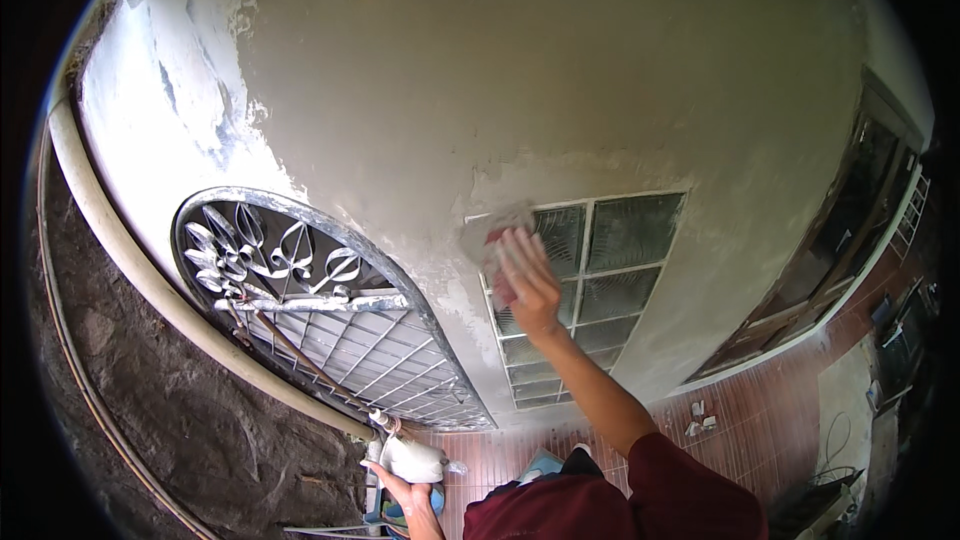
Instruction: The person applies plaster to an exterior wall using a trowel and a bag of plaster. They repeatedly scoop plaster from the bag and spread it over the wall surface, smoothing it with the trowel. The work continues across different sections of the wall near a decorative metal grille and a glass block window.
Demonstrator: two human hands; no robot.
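My right hand (pixel 528 280) is raised to the wall and presses a reddish pad (pixel 503 285) against the plaster at the upper left corner of a glass-block window (pixel 632 232). The pad is partly hidden under my fingers, and whether it is cloth or sponge I cannot tell. Around it the grey plastered wall (pixel 560 70) looks smooth, with rougher patches near the window's left edge. Low on the left, my left hand (pixel 403 490) is open, palm up and fingers stretched, holding nothing. Just beyond it is a whitish bag (pixel 413 460).
An arched metal grille (pixel 370 340) with scrollwork fills an opening left of the window. A pale pipe (pixel 130 250) runs along a dirt bank (pixel 150 390). Reddish floor tiles (pixel 745 410) carry small debris (pixel 700 420). Wood-framed windows (pixel 830 240) stand at the right.
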